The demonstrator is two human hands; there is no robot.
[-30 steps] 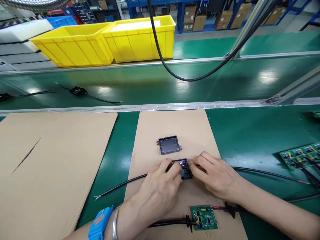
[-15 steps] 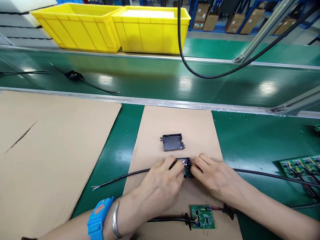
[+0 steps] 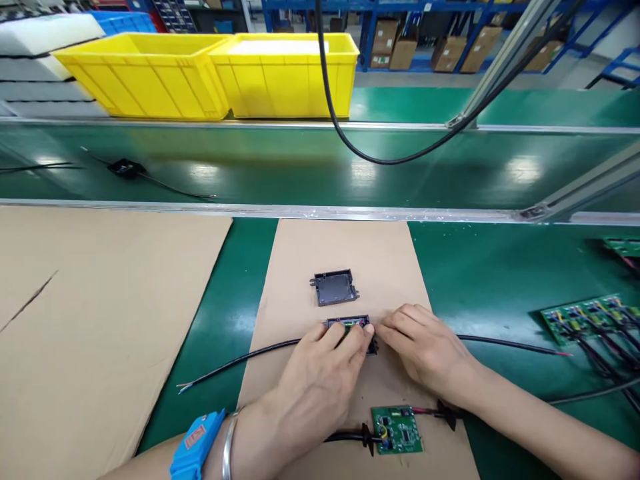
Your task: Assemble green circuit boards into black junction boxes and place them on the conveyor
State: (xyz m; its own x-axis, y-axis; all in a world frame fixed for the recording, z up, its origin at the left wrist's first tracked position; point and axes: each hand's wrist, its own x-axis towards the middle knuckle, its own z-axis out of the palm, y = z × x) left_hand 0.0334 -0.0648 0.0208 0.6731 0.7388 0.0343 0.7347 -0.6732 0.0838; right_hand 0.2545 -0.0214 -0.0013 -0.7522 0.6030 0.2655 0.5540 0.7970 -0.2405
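I count two yellow bins (image 3: 210,73) behind the belt and two cardboard sheets (image 3: 345,253). One empty black lid (image 3: 334,288) lies on the middle sheet. Just in front of it, my left hand (image 3: 320,373) and right hand (image 3: 430,350) pinch one small black box (image 3: 353,328). One loose circuit board (image 3: 397,430) lies nearest me. The wristband (image 3: 196,443) label is unreadable.

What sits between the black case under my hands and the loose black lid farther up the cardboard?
Nothing: the head view shows only bare cardboard sheet between the black case and the loose lid.
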